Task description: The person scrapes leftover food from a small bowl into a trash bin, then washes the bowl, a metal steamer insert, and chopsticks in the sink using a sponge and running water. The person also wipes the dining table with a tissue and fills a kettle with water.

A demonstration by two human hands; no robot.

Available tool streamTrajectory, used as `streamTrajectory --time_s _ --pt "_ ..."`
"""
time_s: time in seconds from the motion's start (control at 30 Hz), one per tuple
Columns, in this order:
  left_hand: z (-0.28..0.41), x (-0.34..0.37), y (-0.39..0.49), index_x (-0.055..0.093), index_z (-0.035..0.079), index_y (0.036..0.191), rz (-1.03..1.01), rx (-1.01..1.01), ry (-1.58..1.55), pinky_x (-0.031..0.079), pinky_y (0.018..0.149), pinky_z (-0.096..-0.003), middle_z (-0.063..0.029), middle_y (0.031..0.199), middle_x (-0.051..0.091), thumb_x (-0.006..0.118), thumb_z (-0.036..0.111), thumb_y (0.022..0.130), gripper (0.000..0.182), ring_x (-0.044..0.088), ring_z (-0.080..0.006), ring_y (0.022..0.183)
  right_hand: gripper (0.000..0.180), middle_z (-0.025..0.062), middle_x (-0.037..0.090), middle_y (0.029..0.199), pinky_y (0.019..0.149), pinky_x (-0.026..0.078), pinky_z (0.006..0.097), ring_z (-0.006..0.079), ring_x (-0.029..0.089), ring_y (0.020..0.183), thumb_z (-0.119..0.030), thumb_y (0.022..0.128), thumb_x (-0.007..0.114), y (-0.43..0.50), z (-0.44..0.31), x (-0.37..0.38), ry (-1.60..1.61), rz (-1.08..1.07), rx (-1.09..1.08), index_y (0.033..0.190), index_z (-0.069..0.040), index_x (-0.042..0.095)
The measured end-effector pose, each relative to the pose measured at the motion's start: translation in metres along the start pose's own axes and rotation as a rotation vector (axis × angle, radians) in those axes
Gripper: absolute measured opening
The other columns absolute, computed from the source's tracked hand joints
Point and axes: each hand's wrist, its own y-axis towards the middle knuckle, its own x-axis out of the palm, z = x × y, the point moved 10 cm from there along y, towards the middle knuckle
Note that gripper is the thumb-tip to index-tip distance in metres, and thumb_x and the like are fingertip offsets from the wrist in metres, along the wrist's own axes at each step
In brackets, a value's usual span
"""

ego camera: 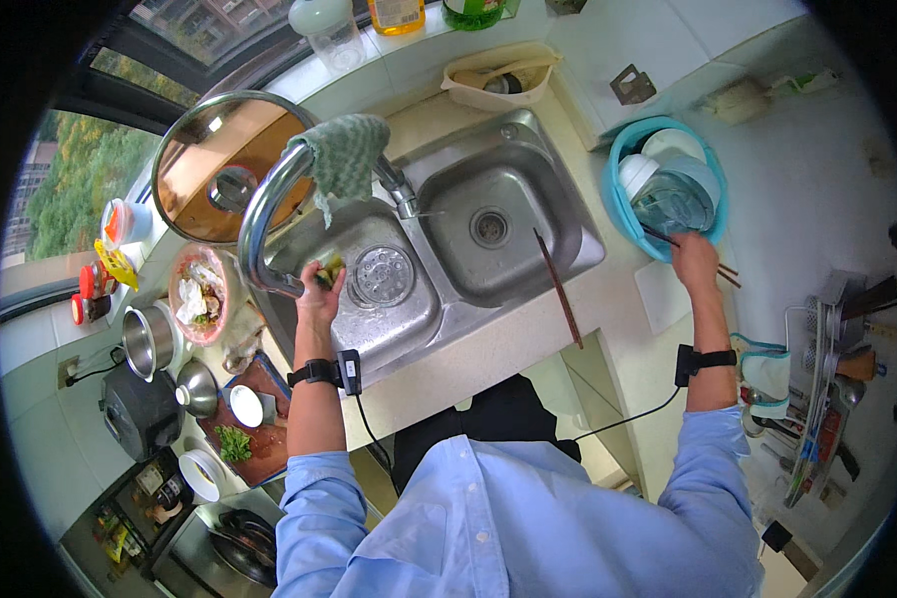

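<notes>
Beneath the curved chrome faucet, my left hand grips a yellow and green sponge over the left sink bowl. My right hand holds dark chopsticks at the near rim of a blue plastic basin. Inside that basin are a clear glass bowl, white bowls and a plate. More brown chopsticks lie across the front edge of the right sink bowl. A green cloth drapes over the faucet.
A glass lid leans behind the faucet. Left of the sink stand a waste-filled bowl, a metal pot and a cutting board with chopped greens. A utensil rack is at far right; wrist-strap cables hang near the counter.
</notes>
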Motion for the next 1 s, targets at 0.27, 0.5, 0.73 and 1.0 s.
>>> streamTrajectory --time_s 0.27,0.5,0.73,1.0 --pt "0.002 -0.025 -0.002 0.051 0.002 0.117 -0.07 0.013 -0.107 0.045 0.103 -0.0592 -0.0165 0.126 0.053 0.058 0.006 0.085 0.033 0.052 -0.0425 0.122 0.025 0.0203 0.066 0.103 0.086 0.049 0.0496 0.0385 0.062 0.099 -0.012 0.083 0.06 0.005 0.017 0.043 0.005 -0.171 -0.194 0.103 -0.008 0.074" --pt "-0.001 0.0 -0.005 0.054 0.0 0.123 -0.089 0.028 0.002 0.047 0.104 -0.0519 -0.0179 0.13 0.054 0.054 0.004 0.092 0.031 0.052 -0.0346 0.123 0.028 0.0201 0.066 0.106 0.091 0.049 0.0465 0.0376 0.062 0.103 -0.014 0.085 0.061 0.001 0.012 0.018 0.042 -0.001 -0.125 0.108 -0.001 0.071" --pt "0.006 0.0 -0.021 0.05 0.005 0.127 0.091 0.133 -0.009 0.057 0.088 -0.052 -0.0123 0.124 0.058 0.061 0.016 0.098 0.033 0.063 -0.0319 0.105 0.029 0.0185 0.07 0.103 0.082 0.053 0.0418 0.0337 0.067 0.091 -0.019 0.085 0.066 -0.05 -0.124 -0.048 0.481 0.186 -0.222 0.107 -0.001 0.07" --pt "0.009 0.025 -0.043 0.051 0.005 0.135 -0.117 0.0 -0.109 0.048 0.101 -0.0535 -0.0145 0.137 0.054 0.042 0.029 0.105 0.04 0.054 -0.0334 0.124 0.032 0.0152 0.073 0.092 0.078 0.055 0.0379 0.0279 0.071 0.087 -0.025 0.084 0.07 -0.098 -0.375 0.046 0.742 -0.405 -0.437 0.107 -0.003 0.07"
